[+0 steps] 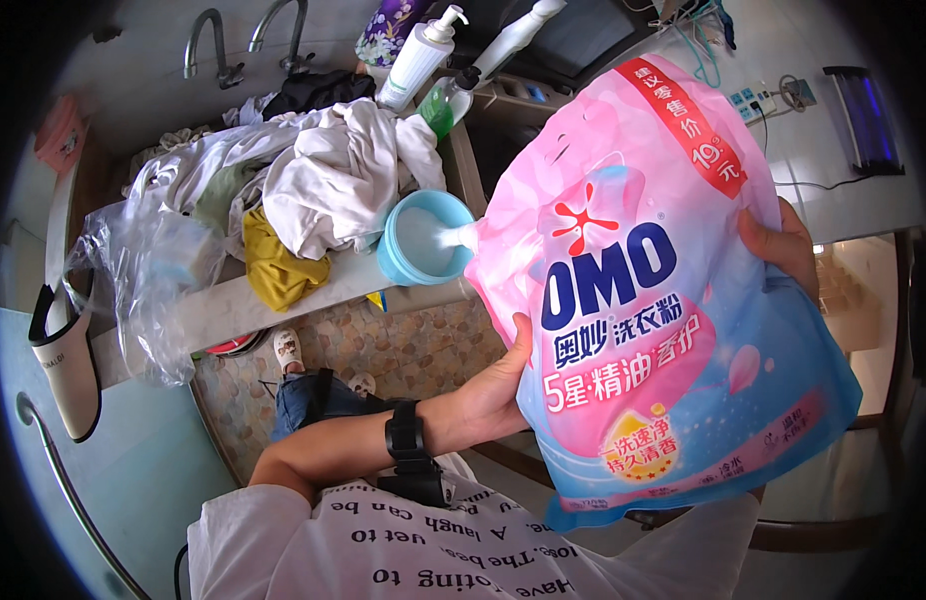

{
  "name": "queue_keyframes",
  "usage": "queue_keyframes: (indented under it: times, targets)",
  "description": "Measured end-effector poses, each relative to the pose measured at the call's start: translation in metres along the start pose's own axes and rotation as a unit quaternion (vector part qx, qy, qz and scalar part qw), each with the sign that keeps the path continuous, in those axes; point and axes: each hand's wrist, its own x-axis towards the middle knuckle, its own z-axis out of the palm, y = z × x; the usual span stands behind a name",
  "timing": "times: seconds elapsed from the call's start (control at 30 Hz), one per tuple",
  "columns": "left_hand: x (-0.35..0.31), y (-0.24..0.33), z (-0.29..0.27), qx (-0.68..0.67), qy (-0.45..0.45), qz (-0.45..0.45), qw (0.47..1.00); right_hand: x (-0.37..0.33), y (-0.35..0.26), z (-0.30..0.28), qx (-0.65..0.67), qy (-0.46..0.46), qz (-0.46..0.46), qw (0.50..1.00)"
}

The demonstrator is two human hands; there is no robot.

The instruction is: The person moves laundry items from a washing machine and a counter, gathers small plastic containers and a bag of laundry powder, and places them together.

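A large pink and blue bag of laundry powder is tilted between my two hands. Its cut corner points left, and white powder runs from it into a light-blue plastic tub. My left hand grips the bag's lower left side, thumb on the front and the other fingers mostly behind it. At the bag's right edge my right hand is closed on it, with part of the fingers hidden behind. The tub stands at the counter's edge, white powder inside.
Piled white clothes and a mustard cloth lie left of the tub. Beyond are a white pump bottle, a green bottle and two taps. A clear plastic bag hangs over the counter edge.
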Motion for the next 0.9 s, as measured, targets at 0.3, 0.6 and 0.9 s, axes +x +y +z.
queue_keyframes:
  times: [0.3,0.6,0.9]
  targets:
    - [-0.006,0.010,0.000,-0.017,0.008,0.019,1.000,0.010,0.000,0.010,0.008,-0.012,-0.016,1.000]
    - [0.002,0.014,-0.005,-0.027,0.018,-0.001,0.999,0.006,0.003,0.009,0.003,0.020,-0.004,1.000]
    - [0.001,0.012,-0.004,-0.070,0.024,-0.031,0.997,0.012,0.023,-0.010,0.005,-0.021,0.043,0.999]
